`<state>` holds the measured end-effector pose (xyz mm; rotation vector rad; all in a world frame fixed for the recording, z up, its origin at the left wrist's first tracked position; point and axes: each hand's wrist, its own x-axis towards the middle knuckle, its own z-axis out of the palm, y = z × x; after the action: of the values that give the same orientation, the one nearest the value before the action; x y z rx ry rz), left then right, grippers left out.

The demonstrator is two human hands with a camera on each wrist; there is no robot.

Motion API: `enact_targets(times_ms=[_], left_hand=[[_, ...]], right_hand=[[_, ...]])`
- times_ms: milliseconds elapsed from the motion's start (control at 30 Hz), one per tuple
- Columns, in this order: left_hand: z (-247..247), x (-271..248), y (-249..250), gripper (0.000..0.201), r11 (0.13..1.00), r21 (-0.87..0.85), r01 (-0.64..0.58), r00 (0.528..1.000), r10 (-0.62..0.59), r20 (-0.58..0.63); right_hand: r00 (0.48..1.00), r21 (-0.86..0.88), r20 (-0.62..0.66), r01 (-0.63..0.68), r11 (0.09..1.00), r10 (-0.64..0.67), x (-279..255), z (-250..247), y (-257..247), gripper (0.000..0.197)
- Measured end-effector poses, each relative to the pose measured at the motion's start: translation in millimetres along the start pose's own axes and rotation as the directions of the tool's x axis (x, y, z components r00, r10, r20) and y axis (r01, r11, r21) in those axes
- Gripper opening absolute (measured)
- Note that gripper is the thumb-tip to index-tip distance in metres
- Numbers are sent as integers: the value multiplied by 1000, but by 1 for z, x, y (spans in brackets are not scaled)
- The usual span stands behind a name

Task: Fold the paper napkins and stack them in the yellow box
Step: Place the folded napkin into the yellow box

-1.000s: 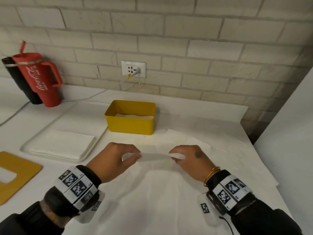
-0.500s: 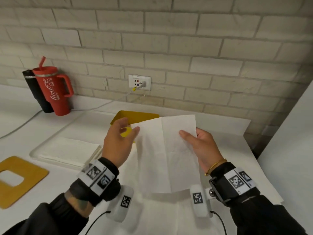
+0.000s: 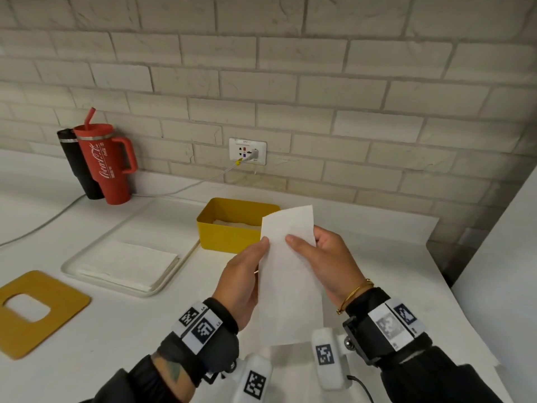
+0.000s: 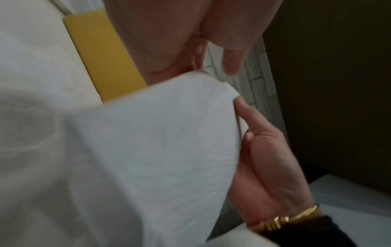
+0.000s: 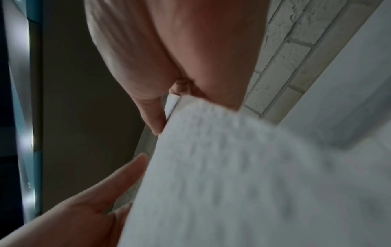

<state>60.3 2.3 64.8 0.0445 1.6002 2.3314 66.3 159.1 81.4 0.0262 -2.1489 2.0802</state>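
Observation:
A white paper napkin (image 3: 287, 274), folded into a narrow upright strip, hangs in the air in front of the yellow box (image 3: 226, 234). My left hand (image 3: 247, 274) pinches its left edge and my right hand (image 3: 316, 260) pinches its right edge, thumb in front and fingers behind. The box stands on the counter just beyond, with white napkins lying inside. In the left wrist view the napkin (image 4: 160, 142) fills the middle beside the box (image 4: 101, 55); in the right wrist view the napkin (image 5: 232, 175) is blurred.
A clear tray (image 3: 87, 277) holding a stack of flat napkins (image 3: 128, 263) sits left of the box. A yellow board with a cut-out (image 3: 35, 309) lies at the near left. A red tumbler (image 3: 107, 164) and black bottle (image 3: 75, 161) stand by the brick wall; a cable (image 3: 186, 187) runs from the socket.
The napkin was lifted from the counter, held wide between both hands, and is now folded in half into a narrow strip as the hands came together.

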Motion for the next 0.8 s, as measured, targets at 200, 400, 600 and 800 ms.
enact_targets(times_ms=[200, 400, 600, 800], left_hand=[[-6, 8, -4, 30, 1000, 5, 21, 996, -20, -88], [-11, 9, -1, 38, 999, -44, 17, 1000, -18, -9], [-21, 8, -18, 40, 988, -49, 150, 981, -143, 128], [-35, 10, -30, 41, 987, -98, 131, 987, -120, 107]], right_hand=[[989, -123, -143, -40, 992, 22, -2, -11, 22, 32], [955, 8, 159, -254, 967, 249, -26, -12, 44, 36], [922, 28, 250, -313, 949, 297, -37, -8, 60, 31], [824, -321, 342, -351, 880, 453, -51, -26, 71, 24]])
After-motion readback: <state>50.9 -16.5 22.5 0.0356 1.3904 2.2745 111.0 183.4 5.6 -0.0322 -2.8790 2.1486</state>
